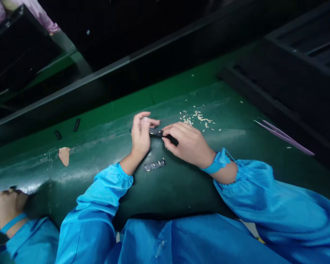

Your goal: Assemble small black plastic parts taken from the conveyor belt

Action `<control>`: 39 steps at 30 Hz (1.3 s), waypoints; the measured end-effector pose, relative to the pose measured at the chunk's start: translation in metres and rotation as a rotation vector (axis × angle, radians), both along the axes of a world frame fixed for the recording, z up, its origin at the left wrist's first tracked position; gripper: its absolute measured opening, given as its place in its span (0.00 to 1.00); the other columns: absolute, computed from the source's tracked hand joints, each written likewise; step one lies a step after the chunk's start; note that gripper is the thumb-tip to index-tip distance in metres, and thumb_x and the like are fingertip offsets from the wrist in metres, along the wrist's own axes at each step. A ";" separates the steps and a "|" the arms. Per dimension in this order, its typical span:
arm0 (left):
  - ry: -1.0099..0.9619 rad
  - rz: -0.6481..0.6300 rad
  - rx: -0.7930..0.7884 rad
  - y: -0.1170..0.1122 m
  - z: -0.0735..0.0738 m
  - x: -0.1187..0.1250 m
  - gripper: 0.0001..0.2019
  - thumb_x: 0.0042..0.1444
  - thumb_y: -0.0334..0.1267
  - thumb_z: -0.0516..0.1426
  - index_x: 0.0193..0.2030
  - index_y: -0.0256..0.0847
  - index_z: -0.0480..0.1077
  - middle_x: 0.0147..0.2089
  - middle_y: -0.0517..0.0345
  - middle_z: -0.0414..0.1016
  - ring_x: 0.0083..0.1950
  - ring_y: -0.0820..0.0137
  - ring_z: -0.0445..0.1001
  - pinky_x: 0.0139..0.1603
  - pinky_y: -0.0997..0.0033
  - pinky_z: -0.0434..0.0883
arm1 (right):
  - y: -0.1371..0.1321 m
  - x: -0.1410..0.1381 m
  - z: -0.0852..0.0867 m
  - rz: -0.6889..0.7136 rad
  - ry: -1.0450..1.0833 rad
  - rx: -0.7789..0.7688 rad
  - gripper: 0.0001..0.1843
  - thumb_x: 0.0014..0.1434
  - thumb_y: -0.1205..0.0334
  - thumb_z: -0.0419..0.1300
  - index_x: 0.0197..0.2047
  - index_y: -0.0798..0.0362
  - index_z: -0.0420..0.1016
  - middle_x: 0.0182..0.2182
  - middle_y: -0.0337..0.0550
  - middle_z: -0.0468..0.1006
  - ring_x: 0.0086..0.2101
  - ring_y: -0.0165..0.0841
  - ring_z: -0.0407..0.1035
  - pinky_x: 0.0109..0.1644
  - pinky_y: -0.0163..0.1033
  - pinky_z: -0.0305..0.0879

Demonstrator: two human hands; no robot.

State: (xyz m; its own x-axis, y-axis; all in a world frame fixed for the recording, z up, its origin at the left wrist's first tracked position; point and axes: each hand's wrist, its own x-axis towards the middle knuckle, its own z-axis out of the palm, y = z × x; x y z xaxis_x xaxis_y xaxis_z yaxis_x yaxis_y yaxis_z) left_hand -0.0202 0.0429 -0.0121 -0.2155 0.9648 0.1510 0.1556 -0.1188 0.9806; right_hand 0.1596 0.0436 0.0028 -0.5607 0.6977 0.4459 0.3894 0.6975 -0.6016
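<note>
A small dark circuit board (155, 132) is held above the green mat between my two hands. My left hand (141, 134) grips its left end, with the thumb and forefinger raised and a little blurred. My right hand (188, 142) is closed in a pinch at the board's right end; something black shows under its fingers, and I cannot make out whether it is part of the board. Below them a second circuit board (154, 165) lies flat on the mat. Many tiny pale pieces (199, 118) are scattered just beyond my right hand.
Purple tweezers (286, 138) lie at the right, beside a dark box-like structure (277, 80). To the left are a black part (76, 125), another black part (57, 135) and a tan scrap (64, 156). A co-worker's hand (8, 207) is at the lower left. A dark ledge (112, 69) runs behind.
</note>
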 end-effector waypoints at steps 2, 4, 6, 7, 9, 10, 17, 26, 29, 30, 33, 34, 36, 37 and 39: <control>-0.141 0.114 -0.027 0.009 -0.004 -0.008 0.23 0.71 0.59 0.42 0.52 0.44 0.64 0.40 0.52 0.76 0.44 0.66 0.79 0.44 0.65 0.79 | -0.007 0.002 0.008 0.195 -0.045 -0.022 0.07 0.64 0.67 0.57 0.43 0.49 0.75 0.40 0.47 0.80 0.42 0.42 0.73 0.49 0.49 0.70; -0.217 0.164 -0.036 0.016 -0.009 -0.016 0.23 0.71 0.59 0.42 0.50 0.44 0.65 0.39 0.52 0.75 0.42 0.66 0.79 0.41 0.65 0.80 | -0.016 0.002 0.013 0.409 -0.138 -0.003 0.07 0.64 0.68 0.57 0.42 0.50 0.75 0.39 0.46 0.80 0.40 0.39 0.72 0.46 0.45 0.68; -0.218 0.135 -0.025 0.018 -0.013 -0.017 0.21 0.70 0.58 0.45 0.48 0.43 0.66 0.38 0.52 0.74 0.41 0.66 0.78 0.38 0.66 0.80 | -0.025 0.000 0.013 0.515 -0.245 0.035 0.05 0.64 0.68 0.59 0.42 0.51 0.75 0.38 0.46 0.79 0.39 0.39 0.71 0.43 0.45 0.66; -0.188 0.112 -0.019 0.017 -0.015 -0.016 0.20 0.70 0.57 0.47 0.48 0.43 0.67 0.39 0.52 0.74 0.42 0.65 0.78 0.37 0.67 0.80 | -0.028 -0.002 0.011 0.528 -0.285 0.050 0.04 0.63 0.67 0.60 0.42 0.52 0.74 0.38 0.47 0.78 0.39 0.39 0.70 0.43 0.45 0.66; -0.092 0.091 -0.012 0.013 -0.018 -0.011 0.17 0.68 0.54 0.53 0.49 0.43 0.67 0.41 0.51 0.74 0.44 0.65 0.77 0.37 0.68 0.79 | -0.034 -0.006 0.004 0.522 -0.318 0.059 0.03 0.64 0.65 0.63 0.41 0.52 0.73 0.39 0.47 0.77 0.39 0.40 0.70 0.42 0.45 0.66; -0.032 0.086 -0.008 0.012 -0.019 -0.011 0.16 0.67 0.53 0.55 0.50 0.43 0.67 0.44 0.49 0.74 0.46 0.64 0.77 0.37 0.68 0.79 | -0.035 -0.009 0.000 0.516 -0.314 0.053 0.02 0.64 0.64 0.63 0.41 0.52 0.73 0.40 0.47 0.77 0.39 0.40 0.69 0.42 0.45 0.66; 0.943 -0.057 -0.030 0.030 0.025 -0.104 0.14 0.61 0.33 0.61 0.53 0.41 0.75 0.58 0.43 0.72 0.62 0.52 0.70 0.66 0.49 0.68 | -0.034 -0.012 -0.006 0.505 -0.205 -0.040 0.06 0.64 0.63 0.65 0.42 0.51 0.71 0.40 0.47 0.78 0.40 0.41 0.72 0.43 0.47 0.72; 1.125 0.617 -0.679 0.011 0.056 -0.250 0.13 0.62 0.34 0.61 0.51 0.33 0.77 0.57 0.30 0.74 0.59 0.43 0.74 0.57 0.46 0.71 | -0.014 -0.016 -0.013 0.247 0.105 -0.435 0.08 0.69 0.56 0.56 0.49 0.47 0.71 0.33 0.43 0.81 0.29 0.34 0.76 0.30 0.37 0.73; 1.098 0.580 -0.595 0.016 0.052 -0.241 0.11 0.66 0.32 0.54 0.47 0.34 0.77 0.56 0.34 0.76 0.58 0.47 0.76 0.58 0.50 0.71 | -0.012 -0.018 -0.017 0.148 0.170 -0.450 0.10 0.69 0.62 0.52 0.52 0.49 0.69 0.38 0.44 0.84 0.29 0.32 0.78 0.30 0.36 0.73; 1.093 0.564 -0.565 0.021 0.051 -0.231 0.11 0.67 0.33 0.53 0.47 0.36 0.77 0.55 0.37 0.77 0.59 0.49 0.77 0.59 0.53 0.71 | -0.011 -0.017 -0.018 0.093 0.182 -0.416 0.12 0.68 0.65 0.51 0.53 0.49 0.69 0.39 0.45 0.84 0.28 0.31 0.77 0.30 0.36 0.73; 0.844 0.419 -0.419 0.037 0.042 -0.182 0.11 0.70 0.37 0.50 0.49 0.39 0.73 0.49 0.46 0.82 0.52 0.60 0.81 0.51 0.63 0.76 | -0.006 -0.014 -0.018 -0.081 0.188 -0.272 0.14 0.66 0.68 0.52 0.53 0.50 0.69 0.41 0.44 0.85 0.22 0.29 0.71 0.30 0.37 0.70; 0.656 0.320 -0.369 0.041 0.037 -0.160 0.11 0.70 0.40 0.49 0.49 0.39 0.70 0.46 0.47 0.83 0.48 0.62 0.83 0.46 0.66 0.77 | -0.004 -0.013 -0.018 -0.121 0.190 -0.241 0.15 0.65 0.69 0.52 0.54 0.49 0.69 0.41 0.44 0.85 0.20 0.28 0.67 0.30 0.37 0.69; 0.215 0.081 -0.305 0.041 0.025 -0.111 0.13 0.69 0.48 0.52 0.49 0.39 0.66 0.42 0.47 0.83 0.40 0.64 0.84 0.36 0.69 0.78 | 0.002 -0.010 -0.018 -0.181 0.213 -0.228 0.18 0.64 0.71 0.52 0.56 0.49 0.67 0.43 0.44 0.85 0.19 0.27 0.64 0.31 0.38 0.69; 0.035 -0.025 -0.303 0.038 0.019 -0.087 0.17 0.66 0.52 0.57 0.48 0.39 0.66 0.42 0.47 0.84 0.38 0.63 0.84 0.34 0.69 0.78 | 0.004 -0.010 -0.018 -0.208 0.229 -0.231 0.21 0.62 0.73 0.52 0.57 0.49 0.67 0.45 0.44 0.84 0.20 0.27 0.64 0.32 0.39 0.70; -0.174 -0.155 -0.335 0.027 0.010 -0.046 0.25 0.57 0.56 0.65 0.49 0.38 0.66 0.42 0.45 0.84 0.38 0.62 0.84 0.35 0.68 0.79 | 0.009 -0.009 -0.017 -0.257 0.275 -0.217 0.25 0.58 0.75 0.53 0.59 0.50 0.67 0.48 0.48 0.81 0.24 0.29 0.68 0.35 0.40 0.72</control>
